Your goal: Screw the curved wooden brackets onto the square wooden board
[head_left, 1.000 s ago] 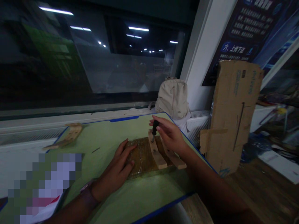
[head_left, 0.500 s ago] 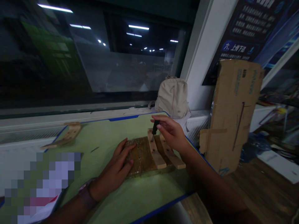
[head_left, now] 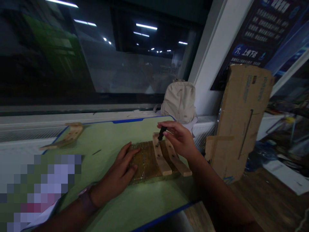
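My right hand (head_left: 180,138) grips a black-handled screwdriver (head_left: 162,132), its tip down at a hole in a curved wooden strip (head_left: 161,158). Beside that strip, to the right, a second curved wooden strip (head_left: 178,162) lies roughly parallel, partly under my right hand. Both rest across a brown, wood-coloured board (head_left: 146,162) that looks wrapped in clear film or tape. Spread over the board's left end, my left hand (head_left: 124,163) lies flat with fingers apart, holding nothing. Whether a screw sits under the screwdriver's tip is too small to tell.
A green table (head_left: 101,137) with blue edging carries the board. Another curved wooden piece (head_left: 70,136) lies at its far left corner, and a thin dark rod (head_left: 96,152) nearby. A beige backpack (head_left: 179,100) stands beyond; tall cardboard (head_left: 241,125) leans at right.
The screwdriver leans a little more to the right, and my right hand has shifted slightly with it. My left hand stays on the board. The camera view has moved slightly.
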A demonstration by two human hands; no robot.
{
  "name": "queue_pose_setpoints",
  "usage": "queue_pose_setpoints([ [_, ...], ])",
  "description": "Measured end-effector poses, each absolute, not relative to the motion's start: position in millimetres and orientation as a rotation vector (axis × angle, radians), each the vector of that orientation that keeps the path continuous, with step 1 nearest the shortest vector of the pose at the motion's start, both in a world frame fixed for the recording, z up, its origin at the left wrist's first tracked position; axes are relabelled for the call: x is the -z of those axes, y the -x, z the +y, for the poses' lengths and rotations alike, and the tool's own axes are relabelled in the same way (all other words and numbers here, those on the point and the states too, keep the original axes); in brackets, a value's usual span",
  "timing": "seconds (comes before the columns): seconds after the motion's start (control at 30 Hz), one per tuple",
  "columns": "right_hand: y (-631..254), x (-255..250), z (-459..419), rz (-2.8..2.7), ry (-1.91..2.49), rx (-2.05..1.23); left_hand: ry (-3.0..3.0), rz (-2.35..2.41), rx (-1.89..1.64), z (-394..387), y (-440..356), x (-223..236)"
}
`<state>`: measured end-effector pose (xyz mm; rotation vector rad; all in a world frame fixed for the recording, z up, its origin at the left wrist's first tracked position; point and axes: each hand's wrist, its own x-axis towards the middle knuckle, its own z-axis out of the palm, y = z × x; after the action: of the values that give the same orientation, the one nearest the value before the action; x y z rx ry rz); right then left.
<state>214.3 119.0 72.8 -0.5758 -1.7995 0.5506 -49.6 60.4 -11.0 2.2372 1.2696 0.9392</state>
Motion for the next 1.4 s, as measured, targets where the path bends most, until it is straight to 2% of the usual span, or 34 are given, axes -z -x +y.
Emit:
queue_pose_setpoints([
  [0.1, -206.5, -68.3, 118.5, -1.678, 0.631, -0.641, -2.236, 1.274, -0.923, 59.2, 49.7, 10.6],
  [0.3, -211.5, -69.9, 116.1, -1.7, 0.726, -0.343, -2.227, 1.279, -0.91, 57.5, 49.0, 4.8],
  [0.37, -216.1, -73.9, 115.1, -1.773, 0.679, -0.398, -2.223, 1.287, -0.903, 57.8, 48.4, 4.0],
  [0.5, -214.5, -75.2, 115.3, -1.802, 0.574, -0.713, -2.215, 1.289, -0.919, 58.7, 47.9, 6.2],
  [0.57, -210.1, -71.3, 116.9, -1.763, 0.582, -0.744, -2.217, 1.275, -0.943, 59.1, 48.1, 8.0],
  [0.73, -209.8, -64.5, 120.4, -1.678, 0.84, -0.316, -2.211, 1.266, -0.945, 58.3, 48.6, 9.1],
  [0.83, -217.2, -69.2, 118.9, -1.721, 0.894, -0.177, -2.218, 1.261, -0.957, 57.6, 48.2, 8.4],
  [0.93, -221.1, -75.4, 116.1, -1.812, 0.799, -0.24, -2.214, 1.274, -0.961, 57.4, 47.6, 7.1],
  [1.07, -214.3, -73.9, 115.4, -1.82, 0.648, -0.568, -2.198, 1.273, -0.94, 57.5, 47.4, 6.8],
  [1.13, -209.1, -69.3, 117.3, -1.733, 0.653, -0.616, -2.199, 1.27, -0.949, 57.7, 47.5, 8.5],
  [1.27, -207.5, -60.6, 121.7, -1.568, 0.808, -0.403, -2.211, 1.25, -0.968, 57.9, 47.8, 10.6],
  [1.4, -213.8, -62.2, 120.9, -1.664, 0.779, -0.265, -2.209, 1.258, -0.93, 57.8, 47.7, 5.8],
])
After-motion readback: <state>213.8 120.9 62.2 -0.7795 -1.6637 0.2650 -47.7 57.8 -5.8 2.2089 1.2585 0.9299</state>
